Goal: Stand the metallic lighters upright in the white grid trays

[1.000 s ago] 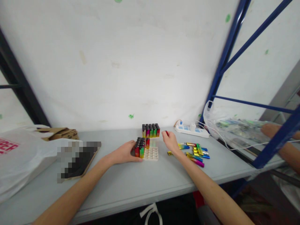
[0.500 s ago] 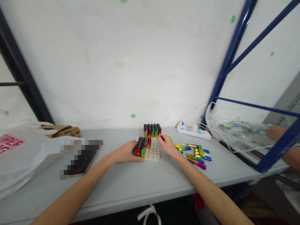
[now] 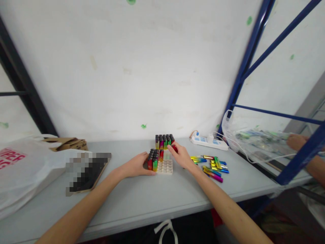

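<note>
A white tray [image 3: 165, 167] with round holes sits on the table; upright lighters [image 3: 152, 160] fill its left part, and its right part shows open holes. My left hand [image 3: 139, 165] is closed round the tray's left end, thumb in front and fingers behind. Above the tray's back right corner, my right hand [image 3: 180, 156] pinches a red lighter [image 3: 174, 148], mostly covered by the fingers. A full block of upright lighters [image 3: 165, 142] with black tops stands behind. Loose shiny lighters [image 3: 213, 172] in yellow, blue and pink lie to the right of my right hand.
A power strip [image 3: 209, 143] with a white cable lies at the back right, near a blue metal post [image 3: 235, 91]. On the left are a white plastic bag [image 3: 33, 169], cardboard [image 3: 73, 143] and a dark phone-like slab [image 3: 92, 173]. Another person's hand [image 3: 297, 141] is at far right.
My right hand has shifted slightly left with the red lighter, which shows more now. My left hand stays on the tray. The other person's hand has moved a little.
</note>
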`<state>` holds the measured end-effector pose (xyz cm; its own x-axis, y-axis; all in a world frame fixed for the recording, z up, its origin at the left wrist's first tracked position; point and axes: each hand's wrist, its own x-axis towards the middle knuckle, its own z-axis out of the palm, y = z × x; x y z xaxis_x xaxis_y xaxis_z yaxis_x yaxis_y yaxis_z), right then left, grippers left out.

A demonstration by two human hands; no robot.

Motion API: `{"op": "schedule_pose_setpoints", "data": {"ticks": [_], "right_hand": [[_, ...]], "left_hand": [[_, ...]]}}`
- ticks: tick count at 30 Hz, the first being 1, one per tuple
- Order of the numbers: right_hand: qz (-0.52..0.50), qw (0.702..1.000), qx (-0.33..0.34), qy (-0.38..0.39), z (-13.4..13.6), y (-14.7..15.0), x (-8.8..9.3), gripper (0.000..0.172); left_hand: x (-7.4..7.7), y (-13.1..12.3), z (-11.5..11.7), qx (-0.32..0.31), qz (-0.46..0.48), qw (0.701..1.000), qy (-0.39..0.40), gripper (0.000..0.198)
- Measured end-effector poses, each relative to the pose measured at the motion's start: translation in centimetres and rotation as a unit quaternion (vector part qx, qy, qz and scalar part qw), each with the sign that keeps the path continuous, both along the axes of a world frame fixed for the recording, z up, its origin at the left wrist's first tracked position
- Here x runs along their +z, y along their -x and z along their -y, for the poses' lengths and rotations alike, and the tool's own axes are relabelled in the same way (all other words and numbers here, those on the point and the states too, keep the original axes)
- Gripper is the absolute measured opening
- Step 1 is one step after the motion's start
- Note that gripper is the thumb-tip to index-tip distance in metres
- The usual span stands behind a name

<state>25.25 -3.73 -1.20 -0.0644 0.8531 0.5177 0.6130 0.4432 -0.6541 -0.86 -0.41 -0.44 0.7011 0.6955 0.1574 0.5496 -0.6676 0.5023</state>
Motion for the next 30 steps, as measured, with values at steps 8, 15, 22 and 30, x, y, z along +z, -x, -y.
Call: {"op": "schedule_pose_setpoints", "data": {"ticks": [8, 15, 22, 30], "right_hand": [[0.078, 0.992, 0.087, -0.039, 0.5, -0.2, 0.5, 0.040], [0.106, 0.990, 0.090, -0.007, 0.9, 0.1, 0.5, 0.042], [0.146, 0.983, 0.114, -0.001, 0.8, 0.1, 0.4, 0.032], [0.268, 0.961, 0.060, -0.038, 0.6, 0.9, 0.3, 0.026]], "left_hand": [[0.1, 0.0, 0.0, -0.004, -0.028, 1.000, -0.008, 0.069], [0.1, 0.0, 0.0, -0.012, -0.027, 1.000, -0.009, 0.070], [0.1, 0.0, 0.0, -0.019, -0.007, 1.000, -0.002, 0.071], [-0.1, 0.0, 0.0, -0.006, -0.010, 1.000, 0.003, 0.073]]}}
